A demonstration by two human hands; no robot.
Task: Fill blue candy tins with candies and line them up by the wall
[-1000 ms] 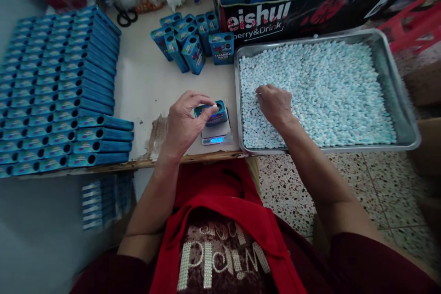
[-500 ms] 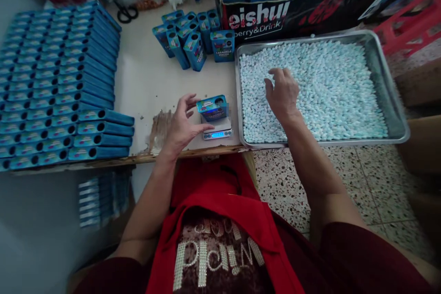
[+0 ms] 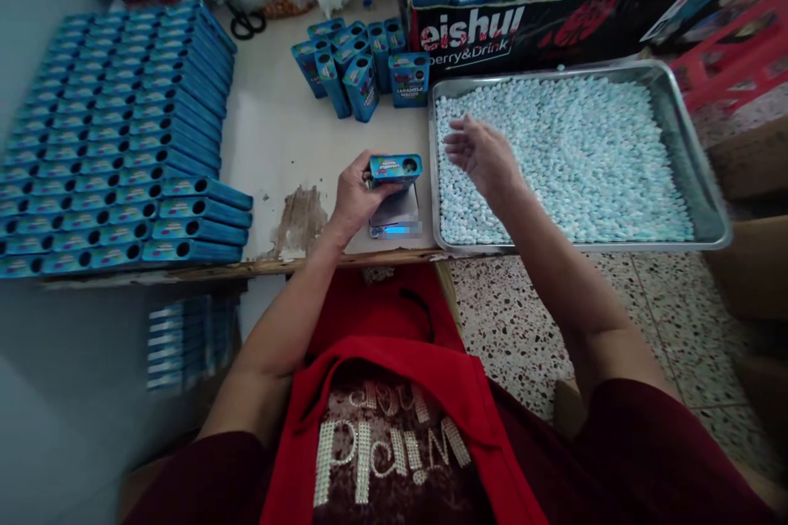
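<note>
My left hand (image 3: 359, 195) is closed on the left end of a blue candy box (image 3: 396, 167) with a round hole in its top. The box is upright over a small digital scale (image 3: 394, 212) with a lit blue display; whether it touches the plate I cannot tell. My right hand (image 3: 483, 154) is over the left part of a metal tray (image 3: 698, 172) full of small pale blue candies (image 3: 591, 156). Its fingers are stretched out toward the box and slightly bent, with nothing visible in them.
Rows of blue boxes (image 3: 116, 131) fill the table's left side. Several upright boxes (image 3: 363, 86) stand behind the scale. A black carton (image 3: 554, 25) holding more boxes is behind the tray. Scissors (image 3: 247, 23) lie at the back; a red crate (image 3: 732, 57) is at right.
My left hand has closed on the box at the scale, its thumb now against the box. My right hand has shifted left over the tray and turned. The view has shifted slightly.
</note>
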